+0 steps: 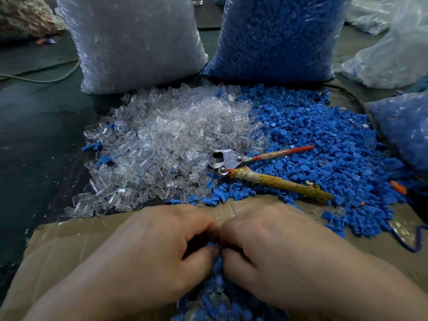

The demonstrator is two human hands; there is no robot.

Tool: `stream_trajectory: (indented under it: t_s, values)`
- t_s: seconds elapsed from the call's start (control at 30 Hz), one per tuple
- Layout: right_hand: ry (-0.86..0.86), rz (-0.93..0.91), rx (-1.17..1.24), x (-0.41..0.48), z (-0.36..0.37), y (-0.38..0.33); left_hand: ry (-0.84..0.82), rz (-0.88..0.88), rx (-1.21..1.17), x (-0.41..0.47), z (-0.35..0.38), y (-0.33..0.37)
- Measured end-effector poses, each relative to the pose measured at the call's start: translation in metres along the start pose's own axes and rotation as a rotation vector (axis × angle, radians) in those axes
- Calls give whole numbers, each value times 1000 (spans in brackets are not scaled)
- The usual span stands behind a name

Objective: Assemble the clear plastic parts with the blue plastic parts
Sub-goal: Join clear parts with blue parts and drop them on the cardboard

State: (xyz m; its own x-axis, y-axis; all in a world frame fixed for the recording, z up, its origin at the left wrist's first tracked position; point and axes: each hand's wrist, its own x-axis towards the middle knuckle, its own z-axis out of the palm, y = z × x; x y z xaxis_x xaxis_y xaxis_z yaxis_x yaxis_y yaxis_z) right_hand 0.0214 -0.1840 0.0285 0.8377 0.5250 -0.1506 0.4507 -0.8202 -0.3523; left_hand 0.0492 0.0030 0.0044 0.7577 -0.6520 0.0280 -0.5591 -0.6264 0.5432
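Dim, cool, diffuse light; soft shadows. Glare streaks on plastic bag (136, 42), glints on clear plastic parts (162, 135). Edges bent, blurred.

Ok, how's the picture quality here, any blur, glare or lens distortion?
Head view: the clear-parts bag and blue-parts bag look smeared, with glare streaks on their plastic. Head view: the pliers, clear pile and blue pile are sharpest. Head view: wide-angle stretch swells the left hand and right hand at the bottom, slightly soft, under even light.
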Motion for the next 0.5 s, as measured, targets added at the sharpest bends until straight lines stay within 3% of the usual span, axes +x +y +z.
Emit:
stream_trajectory:
  t_s: [0.1, 0.27, 0.4, 0.5]
  values:
    - [8, 32, -15, 0, 0, 2, 33, -37, 0, 1, -1, 0]
    - [233, 216, -84, 3, 2, 12, 289, -327, 194, 0, -8, -9]
    - [270, 283, -209, 17, 11, 14, 272, -425, 478, 6, 0, -12]
    - [283, 279, -223, 28, 13, 12, 234, -455, 492, 14, 6, -8]
